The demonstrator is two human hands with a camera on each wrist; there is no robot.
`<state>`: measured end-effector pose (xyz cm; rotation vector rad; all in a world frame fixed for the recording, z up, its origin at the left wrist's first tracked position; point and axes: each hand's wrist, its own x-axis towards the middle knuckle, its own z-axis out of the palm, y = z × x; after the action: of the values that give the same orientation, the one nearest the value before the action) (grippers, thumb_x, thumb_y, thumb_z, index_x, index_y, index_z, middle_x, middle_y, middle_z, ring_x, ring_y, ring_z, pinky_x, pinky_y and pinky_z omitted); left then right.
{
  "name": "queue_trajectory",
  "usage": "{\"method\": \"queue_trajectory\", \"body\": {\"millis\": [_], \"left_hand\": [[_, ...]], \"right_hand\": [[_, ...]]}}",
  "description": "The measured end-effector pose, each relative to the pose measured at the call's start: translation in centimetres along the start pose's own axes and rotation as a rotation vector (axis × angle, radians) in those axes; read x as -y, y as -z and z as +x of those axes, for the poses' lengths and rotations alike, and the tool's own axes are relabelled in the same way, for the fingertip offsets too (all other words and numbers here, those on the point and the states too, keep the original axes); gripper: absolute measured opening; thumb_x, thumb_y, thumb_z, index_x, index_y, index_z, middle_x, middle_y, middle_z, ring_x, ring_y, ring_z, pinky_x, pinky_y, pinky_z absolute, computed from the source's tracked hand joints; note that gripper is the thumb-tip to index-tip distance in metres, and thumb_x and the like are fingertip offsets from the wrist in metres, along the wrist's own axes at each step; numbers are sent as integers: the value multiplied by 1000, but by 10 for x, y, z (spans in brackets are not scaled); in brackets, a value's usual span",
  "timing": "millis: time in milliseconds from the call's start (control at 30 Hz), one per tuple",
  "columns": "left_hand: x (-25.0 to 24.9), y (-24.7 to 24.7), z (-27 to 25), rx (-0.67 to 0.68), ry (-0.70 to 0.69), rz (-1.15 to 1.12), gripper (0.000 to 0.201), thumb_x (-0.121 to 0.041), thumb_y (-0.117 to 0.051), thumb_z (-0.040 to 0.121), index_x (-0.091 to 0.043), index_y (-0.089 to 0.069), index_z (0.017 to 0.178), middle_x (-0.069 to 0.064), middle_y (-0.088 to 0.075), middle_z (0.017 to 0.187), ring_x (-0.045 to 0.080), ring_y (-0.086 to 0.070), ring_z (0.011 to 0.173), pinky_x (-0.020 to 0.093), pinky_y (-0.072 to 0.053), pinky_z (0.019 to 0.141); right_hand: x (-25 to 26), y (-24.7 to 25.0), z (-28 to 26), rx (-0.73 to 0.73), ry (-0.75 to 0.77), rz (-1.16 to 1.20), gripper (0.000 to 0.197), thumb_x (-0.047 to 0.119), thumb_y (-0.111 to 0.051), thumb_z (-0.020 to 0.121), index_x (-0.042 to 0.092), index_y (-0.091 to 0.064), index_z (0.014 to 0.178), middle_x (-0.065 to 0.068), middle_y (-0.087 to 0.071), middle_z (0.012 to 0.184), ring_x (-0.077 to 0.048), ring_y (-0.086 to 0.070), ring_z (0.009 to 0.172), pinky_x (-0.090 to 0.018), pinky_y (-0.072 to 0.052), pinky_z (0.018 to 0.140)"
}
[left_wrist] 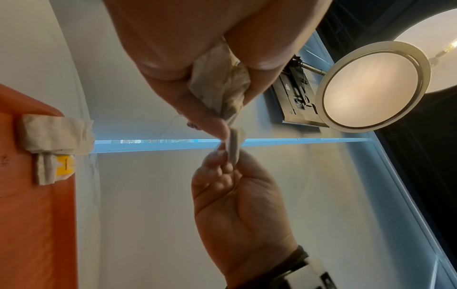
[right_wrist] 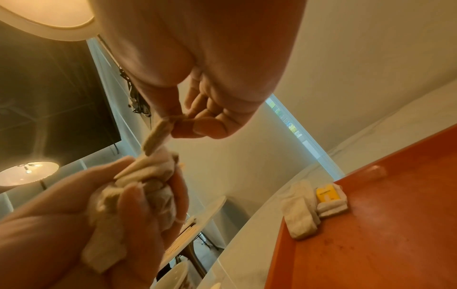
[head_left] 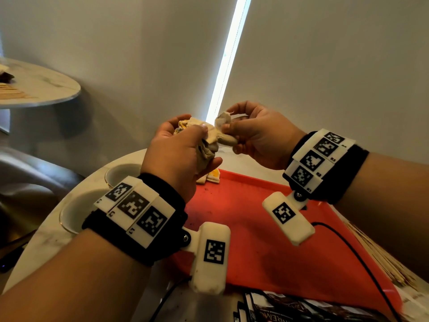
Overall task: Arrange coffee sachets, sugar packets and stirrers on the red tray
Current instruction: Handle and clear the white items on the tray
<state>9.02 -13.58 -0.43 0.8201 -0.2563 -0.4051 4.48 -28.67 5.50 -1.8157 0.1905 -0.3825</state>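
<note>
Sugar packets (head_left: 204, 138) bunched in left hand (head_left: 178, 156); right hand (head_left: 257, 135) pinches one.

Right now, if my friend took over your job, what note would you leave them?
Left hand grips a bunch of crumpled sugar packets. Right hand pinches one packet out of it, above the table.
Red tray: only a few packets at its far corner.
Coffee sachets lie beside the tray's near edge, stirrers along its right side, not on it.
Left: lay out the held packets, then the sachets and stirrers.
</note>
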Motion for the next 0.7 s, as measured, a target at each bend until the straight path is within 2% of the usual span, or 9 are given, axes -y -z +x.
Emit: {"method": "queue_trajectory", "body": {"millis": [67,133,267,333,433,533,600,700], "left_hand": [[-2,0,1,-30,-5,-31,29,-10,-64,96,-29,-60,118,9,-63,115,29,-70,91,32,-57,56],[-3,1,3,-47,-14,-56,29,-10,-64,96,-29,-60,118,8,-64,113,27,-70,89,32,-57,55],[-4,1,3,-38,-25,-66,31,-10,-64,96,-28,-59,121,8,-65,110,25,-70,83,31,-57,53],[-4,1,3,-41,-21,-72,32,-10,-65,96,-28,-60,122,8,-64,109,25,-69,81,32,-57,54],[-5,1,4,-44,-14,-69,32,-10,-65,95,-29,-60,121,8,-64,111,26,-70,85,32,-57,54],[-7,2,4,-38,-13,-76,33,-9,-65,95,-28,-60,122,7,-63,110,27,-69,87,31,-57,54],[-6,2,5,-38,-17,-70,34,-9,-65,95,-27,-60,123,6,-65,106,25,-70,84,32,-58,55],[-7,2,4,-55,-20,-58,32,-11,-67,95,-26,-61,122,4,-67,94,24,-71,78,36,-61,60]], "right_hand": [[0,6,3,-81,-6,-35,32,-5,-65,89,9,-52,115,-21,-61,102,-26,-59,70,-29,-47,52],[-5,15,6,-134,-39,-103,28,-5,-64,89,11,-51,107,-19,-63,97,-22,-62,64,-31,-46,53],[-31,27,23,-112,-246,-431,26,-7,-65,85,15,-53,86,-11,-64,80,-21,-63,62,-32,-44,52],[-44,28,32,-101,-330,-564,21,-4,-65,83,16,-61,90,-10,-65,81,-20,-60,67,-31,-43,54],[-59,24,44,-52,-418,-614,35,-4,-64,81,22,-69,103,-7,-71,89,-19,-63,73,-31,-47,60],[-70,17,54,10,-455,-625,29,-7,-63,85,17,-73,99,-8,-72,84,-20,-67,67,-34,-52,64],[-75,11,60,49,-488,-590,25,-9,-58,90,8,-69,104,-7,-72,74,-17,-68,57,-34,-51,59],[-78,0,68,134,-511,-599,35,-6,-59,90,6,-63,123,-5,-75,85,-19,-69,62,-28,-45,52]]}}
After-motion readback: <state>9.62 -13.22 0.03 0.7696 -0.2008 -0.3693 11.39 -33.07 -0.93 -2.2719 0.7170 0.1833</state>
